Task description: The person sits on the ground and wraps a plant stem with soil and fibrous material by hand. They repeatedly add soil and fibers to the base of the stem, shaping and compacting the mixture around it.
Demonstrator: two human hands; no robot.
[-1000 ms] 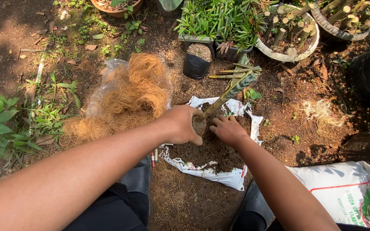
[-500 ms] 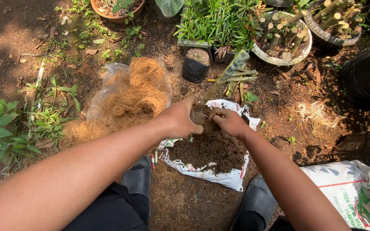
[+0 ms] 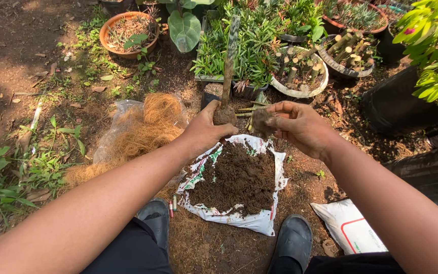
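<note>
Potted plants (image 3: 252, 48) crowd the ground beyond, a heap of coconut fibre (image 3: 145, 127) lies to the left, and a white sack (image 3: 239, 218) of dark soil (image 3: 236, 177) sits below. The left hand (image 3: 206, 129) closes around a mottled upright cutting (image 3: 228, 66) at its soil-caked base above the sack; the right hand (image 3: 297, 127) clutches a soil clump (image 3: 262, 122) just beside it.

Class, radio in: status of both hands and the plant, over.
Left hand grips cutting upright at its root ball. Right hand holds soil clump. Both above soil bag; nothing between.
</note>
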